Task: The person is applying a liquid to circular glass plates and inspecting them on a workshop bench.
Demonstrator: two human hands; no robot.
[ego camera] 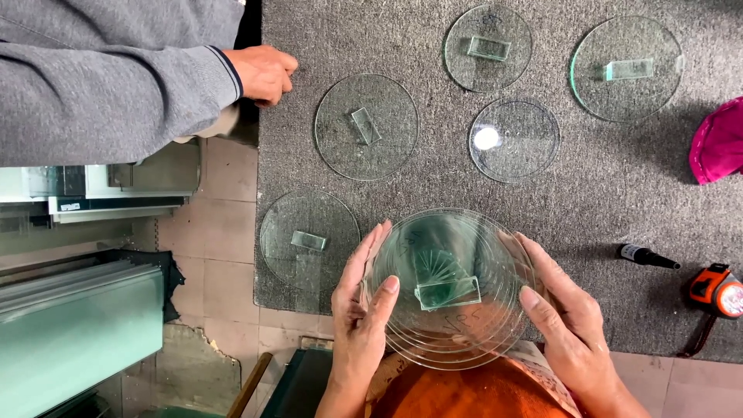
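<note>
- Both palms cradle a stack of round glass discs [453, 290] at the near edge of the grey mat [604, 224]: left hand [360, 325] and right hand [569, 325] press opposite rims, thumbs on top, apparently squaring the stack.
- Five single discs, such as one at centre [366, 126], lie apart farther off, most bearing small glass strips.
- At far left, another person's hand [263, 73] rests curled at the mat's edge.

Glass discs [453, 290]: clear, glossy, smooth, green at the edges, each bearing a small clear glass strip [447, 292]. Desk [619, 201]: covered in grey, matt, rough felt. Floor [220, 232]: dull, worn tiles. Tape measure [716, 290], near right: orange plastic.
</note>
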